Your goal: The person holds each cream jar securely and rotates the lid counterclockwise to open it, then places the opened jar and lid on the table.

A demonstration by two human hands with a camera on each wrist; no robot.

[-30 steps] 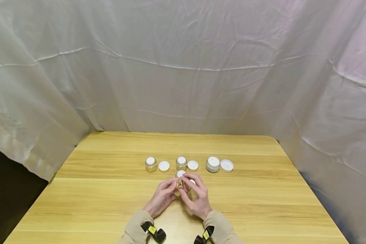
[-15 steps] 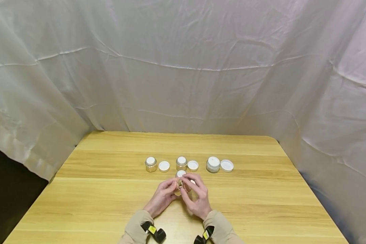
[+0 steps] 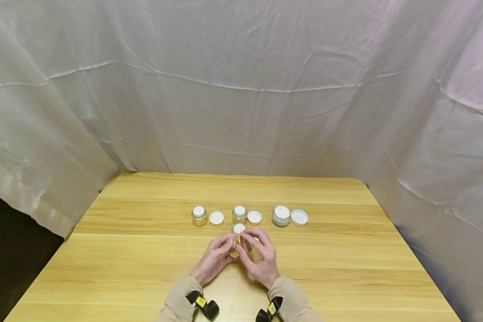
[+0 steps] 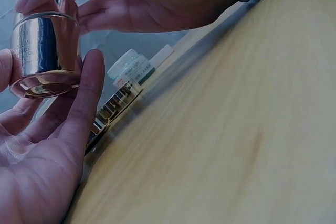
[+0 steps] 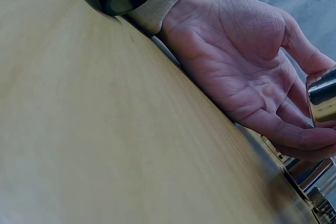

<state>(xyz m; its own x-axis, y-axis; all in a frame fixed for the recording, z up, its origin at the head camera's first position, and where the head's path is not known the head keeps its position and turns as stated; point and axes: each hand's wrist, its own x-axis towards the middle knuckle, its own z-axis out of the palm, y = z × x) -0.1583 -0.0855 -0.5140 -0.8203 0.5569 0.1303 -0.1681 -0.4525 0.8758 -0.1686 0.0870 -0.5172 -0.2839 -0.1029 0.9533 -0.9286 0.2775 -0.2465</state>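
Note:
My left hand [image 3: 211, 261] grips a shiny gold cosmetic jar [image 4: 47, 51] above the table, thumb on one side and fingers on the other. Its recessed base tips toward the left wrist camera. At the opposite end, my right hand [image 3: 262, 261] holds the gold lid [image 5: 324, 97] between thumb and fingers. Lid and jar are together; how tightly they fit cannot be seen. Directly behind the hands stands a jar with a white top [image 3: 239, 228], partly hidden by the fingers. A white disc beside it shows only in part behind my right hand.
On the wooden table [image 3: 145, 268], a back row holds a gold jar [image 3: 199, 216], a white lid [image 3: 216, 218], another gold jar [image 3: 239, 215], a second lid [image 3: 254, 217], a larger pale jar [image 3: 281, 216] and its neighbouring lid [image 3: 299, 217]. Grey curtain [image 3: 241, 112] surrounds the far sides.
My right thumb and fingers shift slightly on the lid. Both hands otherwise keep their places around the gold jar, and the row of jars stays still.

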